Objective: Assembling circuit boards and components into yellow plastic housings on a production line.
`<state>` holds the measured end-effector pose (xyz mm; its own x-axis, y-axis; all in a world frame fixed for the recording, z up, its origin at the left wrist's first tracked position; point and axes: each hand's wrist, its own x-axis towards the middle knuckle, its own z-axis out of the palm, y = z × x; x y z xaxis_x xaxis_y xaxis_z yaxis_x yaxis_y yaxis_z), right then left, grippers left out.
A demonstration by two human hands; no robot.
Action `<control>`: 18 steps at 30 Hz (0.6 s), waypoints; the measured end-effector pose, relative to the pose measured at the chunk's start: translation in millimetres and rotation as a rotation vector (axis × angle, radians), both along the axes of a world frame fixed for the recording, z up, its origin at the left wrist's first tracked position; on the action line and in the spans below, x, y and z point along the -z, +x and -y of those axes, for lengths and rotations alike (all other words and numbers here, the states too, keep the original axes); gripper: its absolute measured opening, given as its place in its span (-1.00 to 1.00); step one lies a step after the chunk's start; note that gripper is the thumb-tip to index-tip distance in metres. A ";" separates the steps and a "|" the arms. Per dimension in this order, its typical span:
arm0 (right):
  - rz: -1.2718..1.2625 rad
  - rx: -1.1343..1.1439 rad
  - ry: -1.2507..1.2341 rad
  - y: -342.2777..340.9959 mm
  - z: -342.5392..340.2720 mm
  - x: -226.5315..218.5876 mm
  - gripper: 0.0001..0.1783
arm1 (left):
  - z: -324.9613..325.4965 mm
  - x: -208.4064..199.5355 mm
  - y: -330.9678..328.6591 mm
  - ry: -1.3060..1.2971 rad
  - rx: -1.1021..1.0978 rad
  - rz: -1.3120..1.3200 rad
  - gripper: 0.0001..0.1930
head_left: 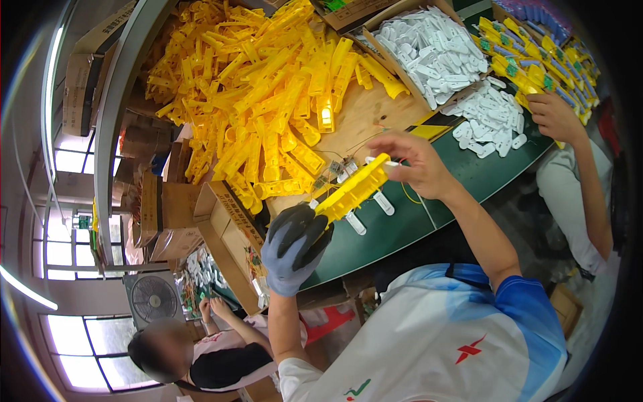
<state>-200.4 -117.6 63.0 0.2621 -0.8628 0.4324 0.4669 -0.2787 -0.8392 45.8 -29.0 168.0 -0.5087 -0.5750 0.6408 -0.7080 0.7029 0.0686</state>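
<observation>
While left hand (pixel 295 249) grips yellow case (pixel 353 190), right hand (pixel 420 166) curls beside it, grip unclear.
Case looks light, stiff; hold its edges.

Pale wall (pixel 94 295) ran along left, paned windows (pixel 60 343) showed bright, 2 tube lights (pixel 27 287) were lit, boxy fan (pixel 153 299) stood near windows, green table (pixel 462 181) spanned centre.

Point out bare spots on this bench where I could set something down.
Bare wooden board shows between the yellow heap and the box of white pieces. The green tabletop is free between the right hand and the loose white pile. Crowded: the yellow heap itself, and around the held yellow casing, where separate white parts lie.
</observation>
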 end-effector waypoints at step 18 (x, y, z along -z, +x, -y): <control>0.119 -0.501 0.372 -14.8 -30.2 3.5 -0.32 | -3.0 -8.9 -30.4 0.389 -0.042 -0.251 -0.63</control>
<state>-215.3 -87.4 59.5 0.6417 -0.7459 0.1784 0.5613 0.2981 -0.7721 15.4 -26.0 177.0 -0.3366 -0.8139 0.4736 -0.6635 0.5619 0.4940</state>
